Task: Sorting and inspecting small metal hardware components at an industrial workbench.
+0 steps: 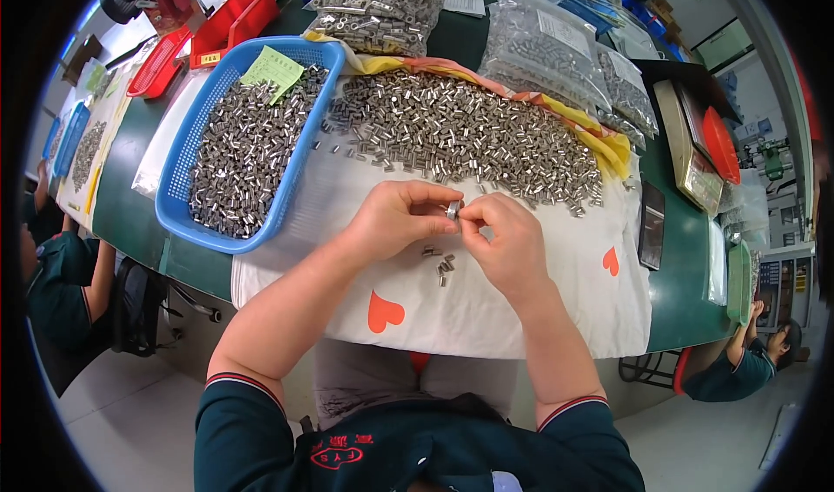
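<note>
Over the white cloth, my left hand pinches a small shiny metal cylinder between thumb and fingers. My right hand is closed in a pinch right against the cylinder's right side; its fingertips hide whatever lies between them. Several loose metal cylinders lie on the cloth just below the hands. Beyond the hands spreads a wide heap of the same short metal cylinders. To the left, a blue perforated basket is filled with similar pieces, and a yellow-green paper slip rests on them.
Clear plastic bags of metal parts and another large bag stand behind the heap, along a rolled yellow-red cloth edge. Red bins sit at the far left. A dark flat phone-like object lies right. Other people sit on both sides.
</note>
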`<state>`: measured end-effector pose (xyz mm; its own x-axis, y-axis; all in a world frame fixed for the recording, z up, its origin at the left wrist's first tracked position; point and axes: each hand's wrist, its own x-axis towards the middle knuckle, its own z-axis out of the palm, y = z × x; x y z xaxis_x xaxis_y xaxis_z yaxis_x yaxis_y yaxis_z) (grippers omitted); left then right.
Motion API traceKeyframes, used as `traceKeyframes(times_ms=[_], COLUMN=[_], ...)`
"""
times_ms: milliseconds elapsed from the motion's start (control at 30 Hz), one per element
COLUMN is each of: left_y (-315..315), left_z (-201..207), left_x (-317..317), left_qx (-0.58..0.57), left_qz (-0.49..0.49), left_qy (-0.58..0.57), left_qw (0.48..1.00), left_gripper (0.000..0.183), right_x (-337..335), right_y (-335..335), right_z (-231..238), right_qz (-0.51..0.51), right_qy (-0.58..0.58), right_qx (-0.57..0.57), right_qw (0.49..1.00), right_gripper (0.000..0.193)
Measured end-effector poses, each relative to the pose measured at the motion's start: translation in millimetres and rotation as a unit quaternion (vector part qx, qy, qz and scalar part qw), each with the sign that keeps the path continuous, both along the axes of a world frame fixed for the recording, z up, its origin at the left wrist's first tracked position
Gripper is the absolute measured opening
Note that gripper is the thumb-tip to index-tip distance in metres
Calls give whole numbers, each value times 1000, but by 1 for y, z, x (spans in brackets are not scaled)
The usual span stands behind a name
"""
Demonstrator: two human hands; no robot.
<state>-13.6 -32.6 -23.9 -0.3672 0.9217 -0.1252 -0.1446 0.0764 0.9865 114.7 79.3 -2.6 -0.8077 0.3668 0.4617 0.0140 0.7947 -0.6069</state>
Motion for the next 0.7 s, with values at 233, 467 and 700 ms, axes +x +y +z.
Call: traceKeyframes(times_ms=[233,467,700], left_y=[0,0,0], left_z=[0,-1,13], left_x=[-2,7,10], left_qx=[-2,-26,-38], left_qz=[-19,-66,-128], left_qy=[-17,-6,134], left_qw=[1000,997,982], left_gripper=[35,36,36], right_x=[8,10,-5], right_y=[12,34,37], right_z=[7,2,-16], right_qz=[36,50,-119], right_qy=[-48,-166,-96], right_qx=[-141,-338,-70], right_qw=[988,925,986], right_gripper=[9,7,8])
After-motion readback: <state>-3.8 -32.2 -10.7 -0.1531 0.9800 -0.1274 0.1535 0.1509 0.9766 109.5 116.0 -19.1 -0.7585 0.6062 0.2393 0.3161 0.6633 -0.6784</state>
